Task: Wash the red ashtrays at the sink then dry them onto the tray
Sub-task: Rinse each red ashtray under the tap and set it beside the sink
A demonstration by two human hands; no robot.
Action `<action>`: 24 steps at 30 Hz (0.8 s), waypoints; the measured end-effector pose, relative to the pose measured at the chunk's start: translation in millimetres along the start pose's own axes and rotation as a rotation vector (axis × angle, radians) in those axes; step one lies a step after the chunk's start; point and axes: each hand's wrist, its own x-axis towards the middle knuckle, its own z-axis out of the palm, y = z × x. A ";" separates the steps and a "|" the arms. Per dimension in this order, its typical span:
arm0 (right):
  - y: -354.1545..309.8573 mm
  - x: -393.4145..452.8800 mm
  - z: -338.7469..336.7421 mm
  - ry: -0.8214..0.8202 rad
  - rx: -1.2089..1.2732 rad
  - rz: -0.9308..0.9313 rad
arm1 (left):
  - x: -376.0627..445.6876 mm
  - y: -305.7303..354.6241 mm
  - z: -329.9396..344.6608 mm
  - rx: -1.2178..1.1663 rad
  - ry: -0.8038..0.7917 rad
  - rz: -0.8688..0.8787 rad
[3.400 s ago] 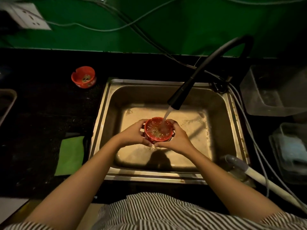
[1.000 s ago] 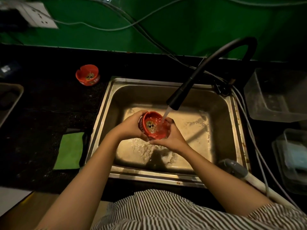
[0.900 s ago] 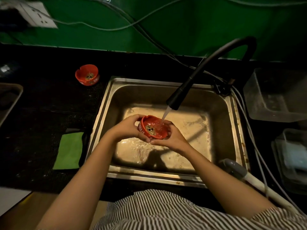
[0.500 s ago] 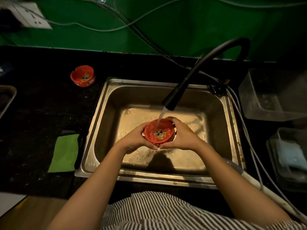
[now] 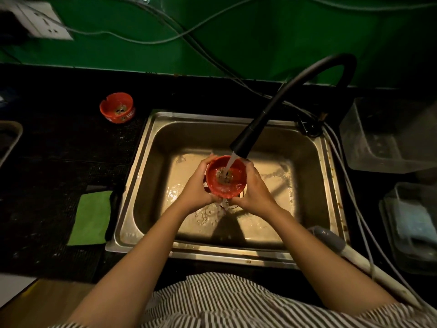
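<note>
- Work over the sink (image 5: 151, 166), under the stream from the black faucet (image 5: 246, 143).
- Cup with left hand (image 5: 195, 188) and right hand (image 5: 255, 188), both gripping opposite sides.
- Tilt the red ashtray (image 5: 225, 177), held above the basin, to flush residue.
- Leave second ashtray (image 5: 117, 108) on the counter.

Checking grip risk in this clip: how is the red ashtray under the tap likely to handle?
The red ashtray looks rigid and glazed, so probably slippery while the faucet runs water into it. Left hand and right hand both cup it, suggesting care. Likely breakable if dropped into the sink.
</note>
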 end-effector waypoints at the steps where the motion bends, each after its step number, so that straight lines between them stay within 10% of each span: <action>1: -1.0 0.5 4.1 0.007 0.046 0.008 | 1.1 2.5 -4.5 0.040 -0.015 0.012; 12: -5.9 1.2 18.3 -0.207 0.277 0.208 | 4.7 15.2 -43.4 0.152 -0.205 -0.104; 24: -21.5 -2.7 -30.3 -0.302 -0.100 0.167 | -4.5 -4.1 -19.3 -0.319 -0.348 -0.362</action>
